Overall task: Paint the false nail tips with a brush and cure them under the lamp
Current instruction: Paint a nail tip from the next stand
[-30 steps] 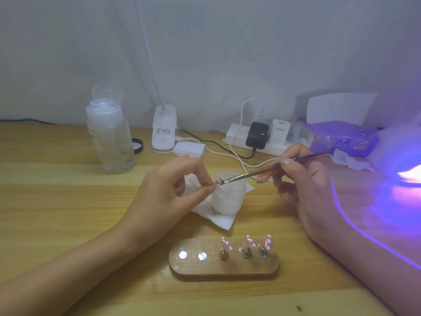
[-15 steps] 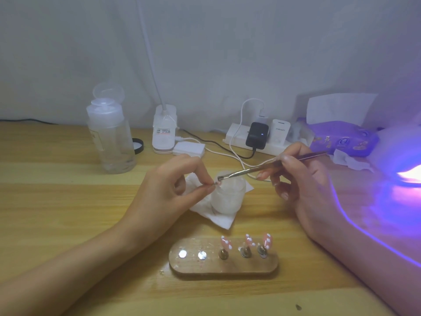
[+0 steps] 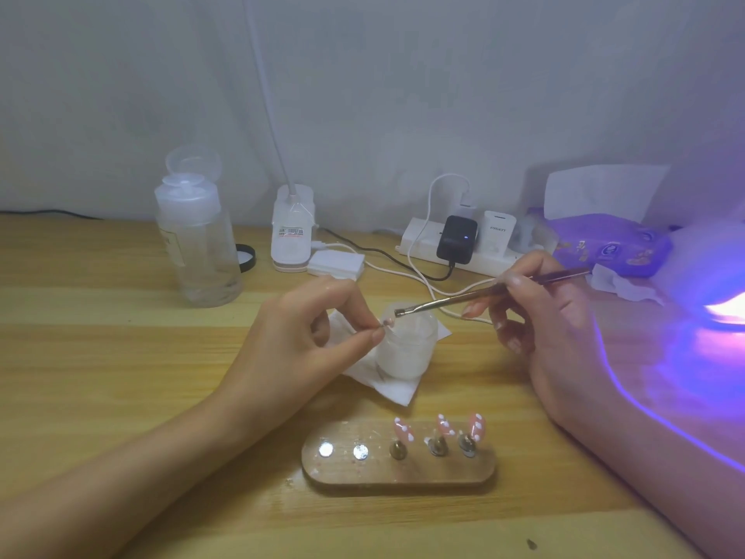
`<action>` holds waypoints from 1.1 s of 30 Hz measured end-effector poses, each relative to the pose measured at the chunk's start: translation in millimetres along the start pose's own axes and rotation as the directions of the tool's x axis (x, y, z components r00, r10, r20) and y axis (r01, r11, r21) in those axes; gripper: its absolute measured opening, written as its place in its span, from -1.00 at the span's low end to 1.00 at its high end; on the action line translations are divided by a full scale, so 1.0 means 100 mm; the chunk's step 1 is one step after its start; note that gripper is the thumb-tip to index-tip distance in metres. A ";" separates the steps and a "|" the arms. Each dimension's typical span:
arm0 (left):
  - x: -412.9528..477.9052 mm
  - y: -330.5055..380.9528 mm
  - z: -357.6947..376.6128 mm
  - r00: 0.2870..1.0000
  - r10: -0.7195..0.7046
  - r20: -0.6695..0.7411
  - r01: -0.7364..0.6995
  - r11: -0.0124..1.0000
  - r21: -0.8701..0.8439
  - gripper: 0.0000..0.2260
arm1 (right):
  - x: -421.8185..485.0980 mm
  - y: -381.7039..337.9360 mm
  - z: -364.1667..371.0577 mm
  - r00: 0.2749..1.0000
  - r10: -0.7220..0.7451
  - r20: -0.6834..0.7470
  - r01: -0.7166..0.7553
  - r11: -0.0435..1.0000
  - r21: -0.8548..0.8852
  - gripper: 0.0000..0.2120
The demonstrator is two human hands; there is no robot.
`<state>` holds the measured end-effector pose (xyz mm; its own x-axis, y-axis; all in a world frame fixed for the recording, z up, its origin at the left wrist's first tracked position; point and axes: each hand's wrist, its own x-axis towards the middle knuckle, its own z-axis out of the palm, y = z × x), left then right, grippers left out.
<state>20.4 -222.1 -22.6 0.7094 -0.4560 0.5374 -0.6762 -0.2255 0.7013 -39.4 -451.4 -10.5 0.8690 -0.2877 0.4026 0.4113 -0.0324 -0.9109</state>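
Thumb and forefinger of the left hand [image 3: 298,340] pinch a small pink nail tip [image 3: 389,322], held over a white jar [image 3: 407,349]. The right hand [image 3: 540,320] grips a brush [image 3: 483,293] like a pen; its head sits just beside the held tip, not touching. The jar stands on a tissue [image 3: 387,387]. In front, a wooden stand [image 3: 399,472] carries three painted tips [image 3: 443,424]. At far right on the table [image 3: 100,357], a lamp [image 3: 721,308] glows violet.

Pale wall [image 3: 363,94] behind a wooden table [image 3: 100,377], violet glow [image 3: 705,349] at its right edge
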 end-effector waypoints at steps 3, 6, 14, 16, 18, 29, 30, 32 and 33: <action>0.00 0.01 0.00 1.000 0.005 -0.007 -0.005 1.000 0.008 -0.82 | -0.01 0.00 0.02 0.999 -0.015 0.049 0.015 1.000 0.008 -0.85; 0.01 0.02 0.01 1.000 0.003 -0.008 -0.002 1.000 0.013 -0.82 | -0.01 0.00 0.01 1.000 0.003 0.023 -0.002 0.999 -0.042 -0.85; 0.01 0.05 0.01 0.999 -0.042 0.008 0.042 0.998 -0.050 -0.86 | -0.01 -0.01 0.02 0.999 -0.003 0.043 0.003 1.000 0.008 -0.85; 0.01 0.04 0.01 0.998 -0.060 0.007 0.060 0.995 -0.083 -0.87 | -0.02 0.00 0.02 0.999 0.013 0.030 -0.013 1.000 -0.024 -0.86; 0.01 0.04 0.01 0.997 -0.077 0.005 0.077 0.991 -0.110 -0.86 | -0.01 -0.01 0.01 1.000 0.018 -0.003 -0.018 0.999 -0.034 -0.86; 0.02 0.02 0.01 0.993 -0.116 0.020 0.118 0.981 -0.155 -0.86 | -0.03 -0.01 0.02 1.000 0.005 0.026 -0.003 0.998 -0.063 -0.83; 0.02 0.03 0.00 0.993 -0.117 0.020 0.119 0.981 -0.156 -0.87 | -0.02 0.00 0.02 1.000 0.003 0.025 -0.002 0.998 -0.069 -0.82; 0.02 0.03 0.00 0.993 -0.116 0.023 0.118 0.981 -0.155 -0.86 | -0.02 0.01 0.01 1.000 -0.003 0.011 0.004 0.998 -0.070 -0.82; 0.02 0.03 0.00 0.993 -0.114 0.025 0.116 0.981 -0.153 -0.86 | -0.02 0.01 0.00 1.000 -0.010 -0.002 0.010 0.998 -0.068 -0.83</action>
<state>19.3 -223.7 -19.6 0.7765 -0.4488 0.4422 -0.5506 -0.1422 0.8225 -40.3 -450.9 -12.4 0.8641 -0.2896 0.4117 0.4005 -0.0999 -0.9109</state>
